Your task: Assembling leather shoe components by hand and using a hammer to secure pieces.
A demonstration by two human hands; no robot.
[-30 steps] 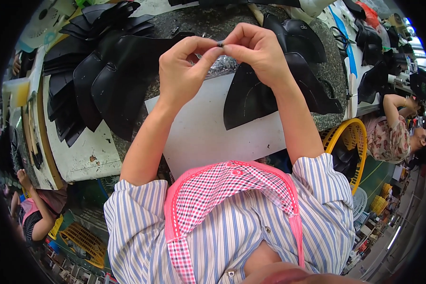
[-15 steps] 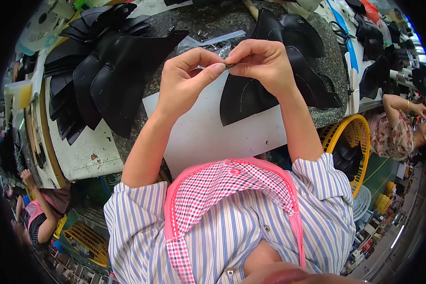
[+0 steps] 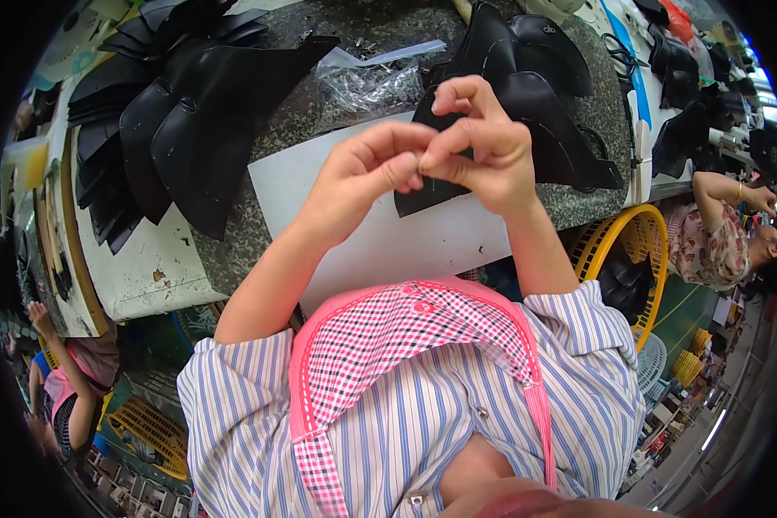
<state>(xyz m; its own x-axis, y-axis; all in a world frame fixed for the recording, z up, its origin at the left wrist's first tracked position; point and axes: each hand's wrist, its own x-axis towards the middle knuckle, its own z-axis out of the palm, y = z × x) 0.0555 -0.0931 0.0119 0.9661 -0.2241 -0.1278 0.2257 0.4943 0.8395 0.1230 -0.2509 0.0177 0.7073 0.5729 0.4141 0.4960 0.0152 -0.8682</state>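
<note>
Head view showed both hands raised together above a white sheet (image 3: 380,233) on the speckled bench (image 3: 319,95). The left hand (image 3: 367,173) pinched its thumb and forefinger narrow against the right hand (image 3: 479,155), which was closed on a black leather piece (image 3: 423,194). That piece hung just below the grip, its lower edge near the white sheet. Whether a small fastener sat between the fingertips could not be told; the contact point was hidden.

Beyond the grip lay a clear plastic bag (image 3: 375,82) of small dark parts. Left of the grip, a fan of black leather pieces (image 3: 173,129) was stacked; right of it, a further black stack (image 3: 535,95).

Judged step: fitting or adjusting something small on the held piece's edge. The next move would call for steady fingertip pressure and keeping the piece from twisting.
</note>
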